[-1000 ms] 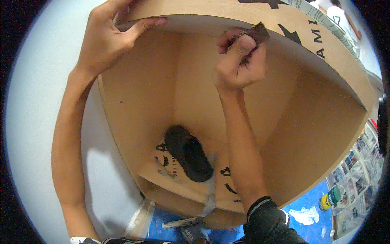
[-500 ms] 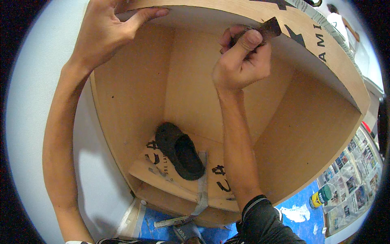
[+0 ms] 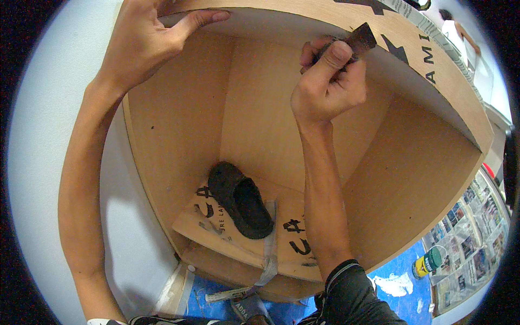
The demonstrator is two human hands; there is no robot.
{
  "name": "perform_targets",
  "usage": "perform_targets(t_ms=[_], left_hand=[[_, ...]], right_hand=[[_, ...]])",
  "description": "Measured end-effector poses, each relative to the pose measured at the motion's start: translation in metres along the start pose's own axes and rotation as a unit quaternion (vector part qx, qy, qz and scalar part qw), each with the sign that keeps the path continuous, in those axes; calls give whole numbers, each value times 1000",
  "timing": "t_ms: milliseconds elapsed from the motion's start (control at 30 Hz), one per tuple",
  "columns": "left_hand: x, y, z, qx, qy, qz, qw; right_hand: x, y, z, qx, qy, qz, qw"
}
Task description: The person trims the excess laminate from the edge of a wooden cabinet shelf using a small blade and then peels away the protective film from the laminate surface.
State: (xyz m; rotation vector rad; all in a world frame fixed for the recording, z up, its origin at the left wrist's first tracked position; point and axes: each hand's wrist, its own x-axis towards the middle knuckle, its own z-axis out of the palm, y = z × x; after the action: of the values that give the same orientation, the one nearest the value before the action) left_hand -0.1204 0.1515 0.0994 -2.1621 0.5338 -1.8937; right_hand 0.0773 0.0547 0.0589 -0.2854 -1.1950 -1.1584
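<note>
A wooden cabinet [image 3: 260, 108] stands open in front of me, its inside bare wood. At its upper left, my left hand [image 3: 143, 35] grips the edge of the top board [image 3: 260, 21], thumb stretched along the underside and the other fingers mostly hidden behind it. My right hand [image 3: 333, 81] is raised under the same board, right of the middle. Its fingers close round a dark brown flat piece [image 3: 362, 40], whose square end sticks out beyond my thumb, close to the board's edge. I cannot make out its exact kind.
A black clog [image 3: 238, 200] lies on the cabinet's lower board, beside a strip of grey tape [image 3: 269, 244]. A white wall [image 3: 38, 135] rises at the left. A yellow and green can [image 3: 428, 262] stands on blue floor sheeting at the right, near newspaper-covered furniture [image 3: 471, 244]. A person [image 3: 460, 38] is at far right.
My right hand has shifted slightly to the right with the dark piece. My left hand keeps its hold on the board, almost unmoved.
</note>
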Motion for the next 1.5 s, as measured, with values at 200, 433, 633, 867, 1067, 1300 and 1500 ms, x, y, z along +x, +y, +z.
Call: perform_targets(t_ms=[200, 433, 633, 867, 1067, 1300, 1500], left_hand=[[4, 2, -4, 24, -11, 22, 999], [10, 30, -25, 110, -85, 4, 990], [4, 33, -22, 118, -50, 16, 992], [13, 58, 20, 246, 55, 110, 961], [58, 98, 57, 219, 58, 139, 964], [57, 110, 49, 170, -20, 52, 984], [59, 119, 57, 205, -6, 36, 978]], right_hand=[[-1, 6, -3, -7, -16, -8, 1000], [-25, 39, 1, -94, -99, -33, 990], [-27, 20, -1, 14, -84, -5, 996], [-70, 16, -46, -58, -265, 155, 950], [-81, 8, -63, -47, -266, 285, 919], [-76, 11, -96, -64, -230, 349, 906], [-72, -7, -93, -47, -228, 408, 883]])
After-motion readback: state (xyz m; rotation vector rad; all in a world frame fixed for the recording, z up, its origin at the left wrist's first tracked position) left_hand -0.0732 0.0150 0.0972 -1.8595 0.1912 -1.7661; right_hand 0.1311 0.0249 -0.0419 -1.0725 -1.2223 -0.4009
